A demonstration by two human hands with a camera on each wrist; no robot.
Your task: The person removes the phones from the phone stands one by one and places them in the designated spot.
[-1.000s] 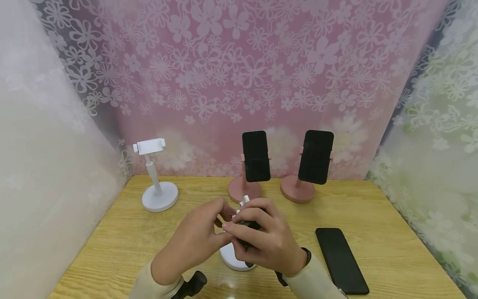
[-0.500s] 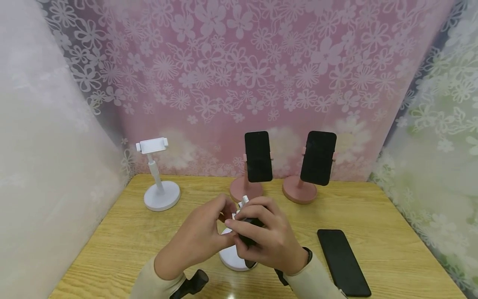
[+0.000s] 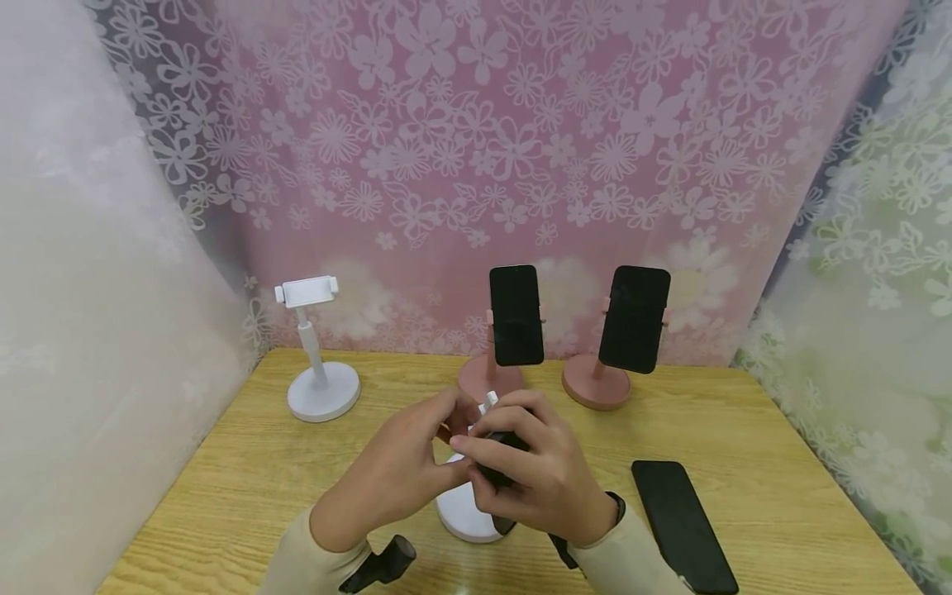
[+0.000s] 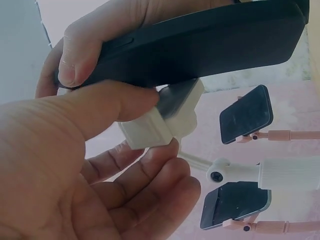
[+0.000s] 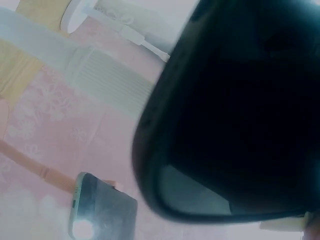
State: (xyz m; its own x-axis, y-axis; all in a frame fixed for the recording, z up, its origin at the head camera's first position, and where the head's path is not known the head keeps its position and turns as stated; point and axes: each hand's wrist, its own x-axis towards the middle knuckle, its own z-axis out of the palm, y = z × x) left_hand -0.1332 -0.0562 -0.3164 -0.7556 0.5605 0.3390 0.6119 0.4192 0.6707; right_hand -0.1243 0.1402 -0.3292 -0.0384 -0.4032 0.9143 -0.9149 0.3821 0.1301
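In the head view, my left hand (image 3: pixel 390 475) and right hand (image 3: pixel 539 467) meet above the round base (image 3: pixel 464 508) of a white phone stand. My left thumb and fingers pinch the white clamp (image 4: pixel 147 131) at the top of this stand, as the left wrist view shows. A black phone (image 4: pixel 200 47) is gripped by my right hand and lies close against the clamp's far part. Whether the phone sits inside the clamp cannot be told. Close up in the right wrist view, the phone's dark face covers much of the picture.
A second white phone stand (image 3: pixel 323 392) with a bare clamp is at the back left. Two pink stands at the back hold an upright phone (image 3: pixel 516 316) and a slightly tilted phone (image 3: pixel 635 318). Another black phone (image 3: pixel 684 525) lies flat at the right on the wooden table (image 3: pixel 260 487).
Both hands keep nearly the same hold on the clamp and the phone. The head view has shifted slightly, and my hands appear a little further right.
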